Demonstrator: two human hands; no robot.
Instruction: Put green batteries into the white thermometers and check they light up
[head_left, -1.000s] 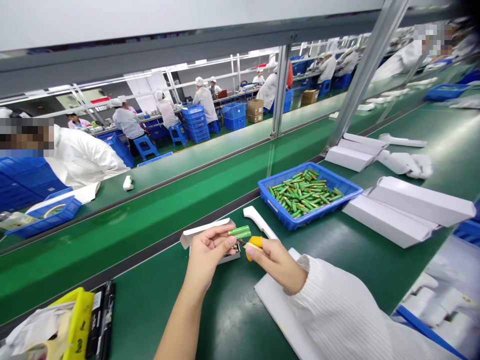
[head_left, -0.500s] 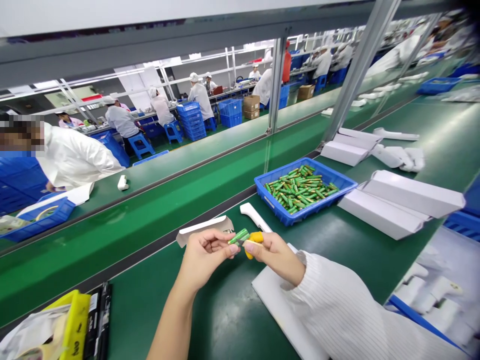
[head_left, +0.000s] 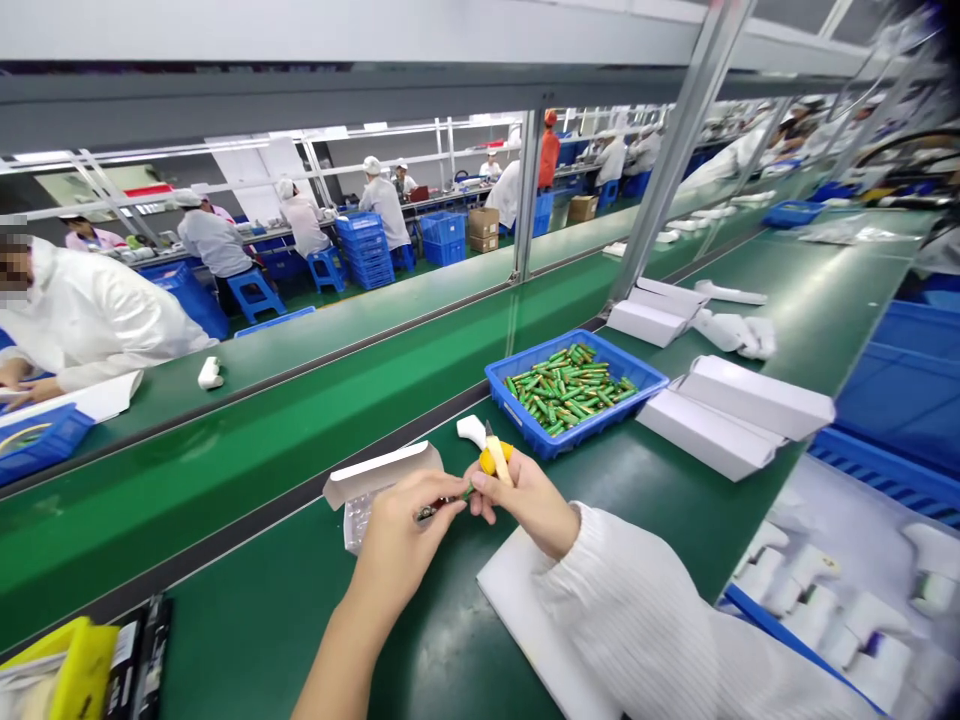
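Note:
My left hand [head_left: 409,525] is closed, its fingertips pinching a green battery [head_left: 468,493], mostly hidden by fingers. A small dark metallic part [head_left: 426,513] shows under its fingers; I cannot tell what it is. My right hand [head_left: 529,495] meets the left at the fingertips. It grips a small tool with a cream handle [head_left: 500,465] and a dark pointed tip, pointing up, with yellow around the index finger behind it. Behind my left hand stands an open white box [head_left: 352,525] with clear plastic inside. Beyond my hands is a white curved plastic part [head_left: 471,429].
A blue tray [head_left: 555,443] holds many green batteries [head_left: 574,385]. Folded white boxes [head_left: 705,440] lie to its right. A white pad [head_left: 517,600] lies below my right sleeve. A yellow bin [head_left: 82,660] is at lower left. Across the green belt [head_left: 262,440] a co-worker [head_left: 112,310] leans over.
The green battery, plainly visible before, is now mostly covered by my fingers. The tool in my right hand has turned tip upward. The view has shifted, revealing more of the open white box.

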